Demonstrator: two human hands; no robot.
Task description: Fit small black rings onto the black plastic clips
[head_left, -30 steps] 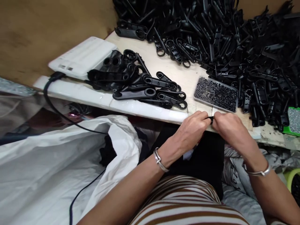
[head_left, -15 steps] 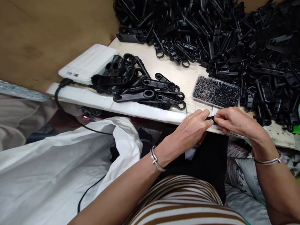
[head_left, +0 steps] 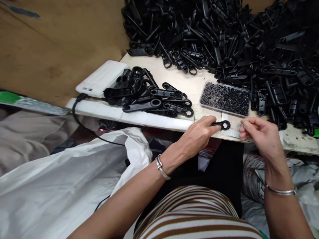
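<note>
Left hand (head_left: 195,134) gripped one part (head_left: 220,124) at near table edge (head_left: 233,134); right hand (head_left: 263,136) just right, fingertips together. Small pile (head_left: 143,99) lay left, big heap (head_left: 225,49) far right; which was finished, unclear.

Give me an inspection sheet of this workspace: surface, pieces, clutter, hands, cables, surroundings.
Surface: pale tabletop, white padding along part of its near edge.
Pieces: ringed black part at the near edge; clear tray of small dark pieces.
Clutter: heap of black parts, back and right; smaller pile beside a white box.
Hands: left hand grips the ringed black part; right hand apart, contents unclear.
Cables: dark cable drops from beside the white box over the edge.
Surroundings: brown panel, white sack.
</note>
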